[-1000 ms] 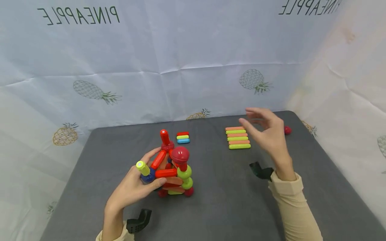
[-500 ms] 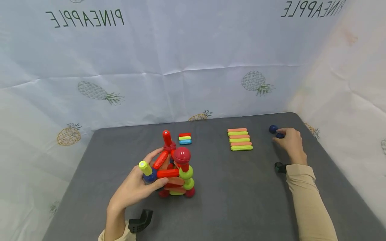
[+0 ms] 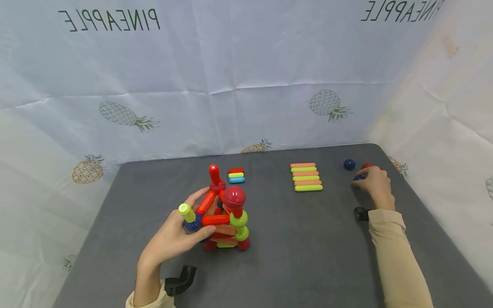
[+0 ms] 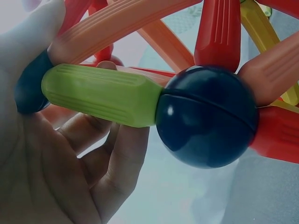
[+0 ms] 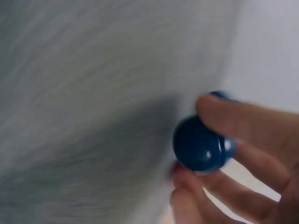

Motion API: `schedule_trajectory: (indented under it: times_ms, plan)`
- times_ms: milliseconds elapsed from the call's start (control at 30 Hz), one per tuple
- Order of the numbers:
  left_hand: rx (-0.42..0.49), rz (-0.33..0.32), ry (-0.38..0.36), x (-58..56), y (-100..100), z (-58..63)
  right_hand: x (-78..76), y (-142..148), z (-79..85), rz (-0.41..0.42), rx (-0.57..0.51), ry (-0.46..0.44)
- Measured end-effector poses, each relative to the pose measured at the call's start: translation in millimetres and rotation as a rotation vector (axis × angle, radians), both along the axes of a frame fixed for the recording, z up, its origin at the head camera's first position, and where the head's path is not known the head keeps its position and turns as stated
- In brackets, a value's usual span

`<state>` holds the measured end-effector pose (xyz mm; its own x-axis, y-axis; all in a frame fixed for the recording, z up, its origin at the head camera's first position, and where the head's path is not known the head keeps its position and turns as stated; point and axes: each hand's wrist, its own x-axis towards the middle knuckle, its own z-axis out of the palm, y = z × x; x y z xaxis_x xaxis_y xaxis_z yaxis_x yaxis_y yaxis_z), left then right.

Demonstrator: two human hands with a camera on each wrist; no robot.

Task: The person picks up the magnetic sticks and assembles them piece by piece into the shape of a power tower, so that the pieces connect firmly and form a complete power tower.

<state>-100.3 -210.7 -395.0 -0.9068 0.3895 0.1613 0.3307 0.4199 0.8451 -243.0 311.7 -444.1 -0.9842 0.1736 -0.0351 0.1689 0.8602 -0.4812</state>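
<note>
My left hand (image 3: 169,239) grips the near-left side of a frame built of magnetic sticks and balls (image 3: 215,220). Its thumb lies along the front, and the other fingers reach behind. In the left wrist view a green stick (image 4: 103,95) joins a large blue ball (image 4: 208,116) close by the palm. At the table's far right, my right hand (image 3: 376,186) pinches a loose blue ball (image 5: 198,144) between thumb and fingers. A second blue ball (image 3: 349,164) lies just beyond it, and a red ball (image 3: 367,165) shows partly behind the hand.
Several orange and yellow-green sticks (image 3: 306,177) lie in a row right of centre. Three short sticks (image 3: 236,176), red, yellow and blue, lie behind the frame. A white pineapple-print cloth (image 3: 215,124) hangs along the dark table's (image 3: 292,252) back edge.
My right hand has moved right and down from beside the stick row to the balls and now pinches a blue one. The left hand keeps its hold on the frame.
</note>
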Motion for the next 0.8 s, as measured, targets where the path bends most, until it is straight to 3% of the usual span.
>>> schedule_trajectory:
  times_ms: [133,233,367,467,533,600,700,800]
  plan:
    - [0.002,0.007,-0.003,-0.5,0,0.0,12.0,-36,39.1,0.102,-0.085,0.206]
    - [-0.001,0.010,0.003,-0.8,0,-0.3,31.3,-82,83.6,0.249,-0.278,0.432]
    - [-0.017,0.011,0.022,-0.5,2,-0.2,71.1,-151,138.2,0.581,-0.639,0.642]
    - [-0.038,0.014,0.063,-0.2,3,0.0,100.7,-201,165.0,0.870,-0.749,0.733]
    - [-0.040,0.009,0.090,0.2,4,0.2,115.0,-231,172.0,1.020,-0.720,0.776]
    - [-0.028,-0.009,0.127,0.1,4,-0.4,123.7,-258,172.4,1.112,-0.667,0.801]
    - [-0.012,-0.017,0.200,0.4,3,-1.5,127.9,-292,162.8,1.151,-0.642,0.807]
    - [-0.026,-0.003,0.294,1.6,0,-5.1,132.2,-316,157.0,1.168,-0.725,0.763]
